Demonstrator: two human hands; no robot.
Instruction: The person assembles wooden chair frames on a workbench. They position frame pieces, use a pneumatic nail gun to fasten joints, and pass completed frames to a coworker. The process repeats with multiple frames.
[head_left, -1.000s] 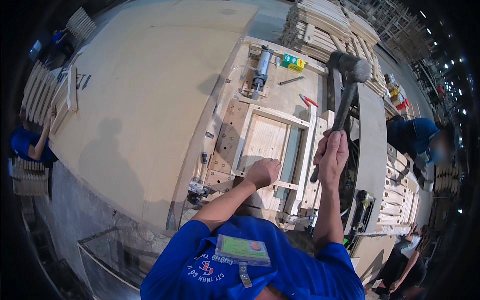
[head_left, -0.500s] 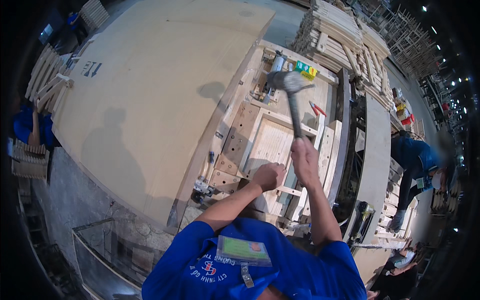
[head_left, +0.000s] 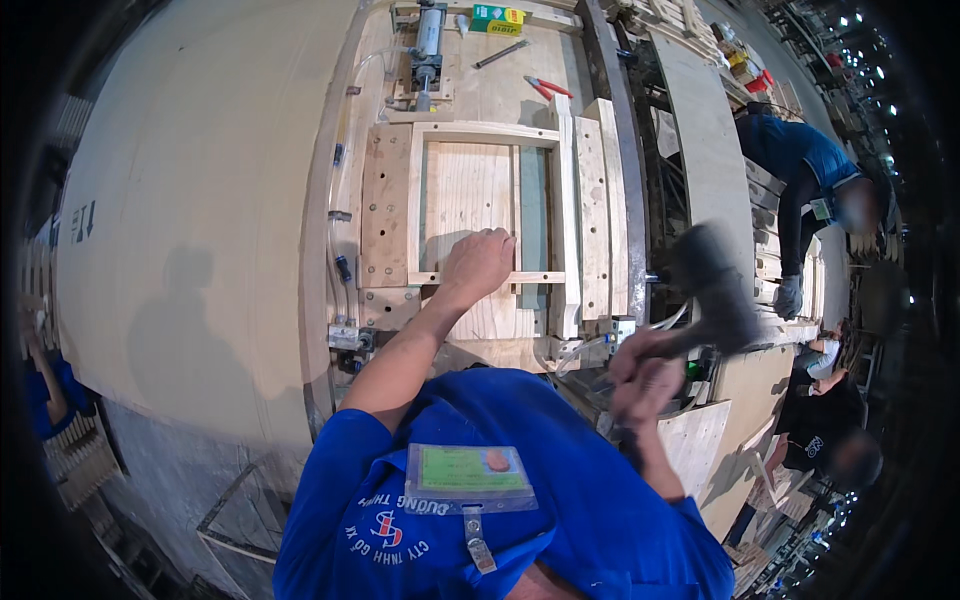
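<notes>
A pale rectangular wooden frame [head_left: 487, 131] lies in a jig of drilled wooden blocks [head_left: 384, 205] on the bench in front of me. My left hand [head_left: 480, 262] is curled closed at the frame's near rail, beside the thin inner slat; its fingertips are hidden, so what it grips does not show. Off to the right, clear of the frame, my right hand [head_left: 645, 380] is wrapped round the handle of a mallet [head_left: 715, 290]. The mallet's dark head is smeared by motion.
Beyond the frame are an air cylinder [head_left: 429, 40], a small green and yellow box [head_left: 496, 18], a metal rod [head_left: 502, 54] and red-handled pliers [head_left: 547, 87]. A large pale panel [head_left: 210, 130] stands left. A co-worker [head_left: 800, 170] bends over wooden parts at right.
The mallet has swung from above the frame out to the right, with my right hand lower and farther right. My left hand stays at the near rail. The view has turned and shifted.
</notes>
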